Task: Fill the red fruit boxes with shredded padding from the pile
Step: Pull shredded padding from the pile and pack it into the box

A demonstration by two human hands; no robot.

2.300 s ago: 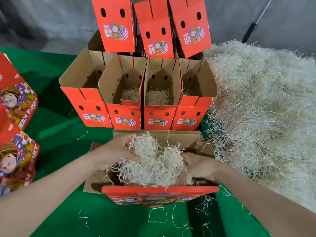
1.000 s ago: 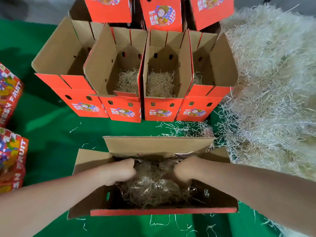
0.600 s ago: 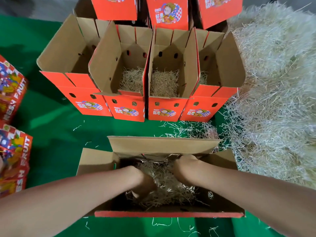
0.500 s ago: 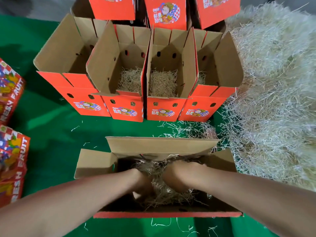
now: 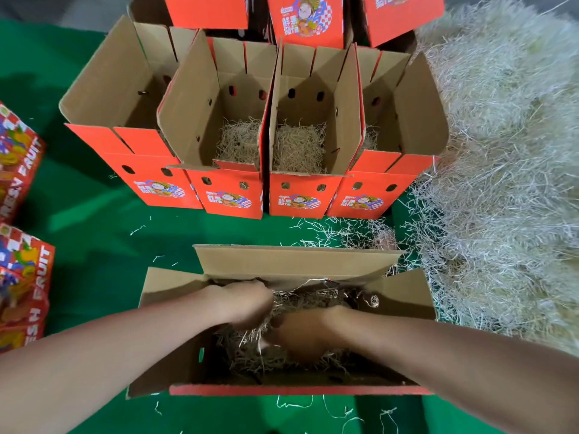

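Left hand (image 5: 247, 303) is down inside the open box (image 5: 294, 261) at lower centre, knuckles up and fingertips sunk out of sight in the shredded padding (image 5: 313, 297). Right hand (image 5: 302, 335) sits just beside it, nearer the front wall, equally buried and blurred, so whether either one is clutching strands or pressing flat, I can't tell. Over on the right edge the big pile (image 5: 501, 151) of pale shreds spills down toward the box's right flap. Across upper centre stands a row of four boxes (image 5: 230, 198), flaps up, with padding showing in the bottoms of the two middle ones. Each red front carries a cartoon figure on blue-and-white checks with Chinese characters too small to read. More stacked boxes (image 5: 305, 17) sit on top, with the same label. At far left, printed cartons (image 5: 28, 277) show "FRUIT" in white capitals. Loose strands (image 5: 344, 233) litter the green cloth (image 5: 94, 245).
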